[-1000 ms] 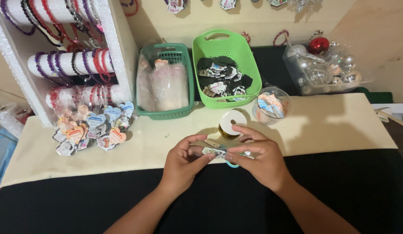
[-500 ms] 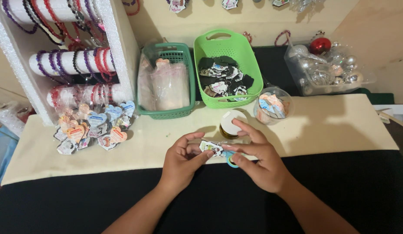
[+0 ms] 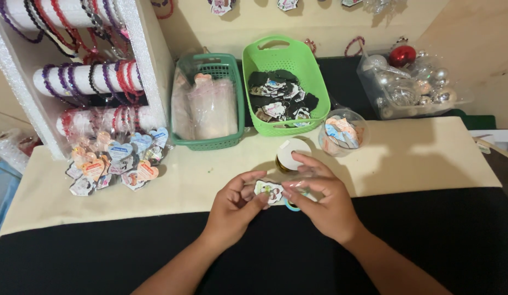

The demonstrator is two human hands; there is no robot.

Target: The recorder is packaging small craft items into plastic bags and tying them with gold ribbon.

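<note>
Pinching still a small printed charm [image 3: 269, 191], left hand [image 3: 235, 205], right hand [image 3: 325, 199], both shifted lower.

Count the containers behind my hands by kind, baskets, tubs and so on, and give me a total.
Baskets: 2, a dark green basket and a lime basket.
Round clear cups: 1, the cup.
Clear boxes: 1, the ornament box.
Total: 4.
</note>
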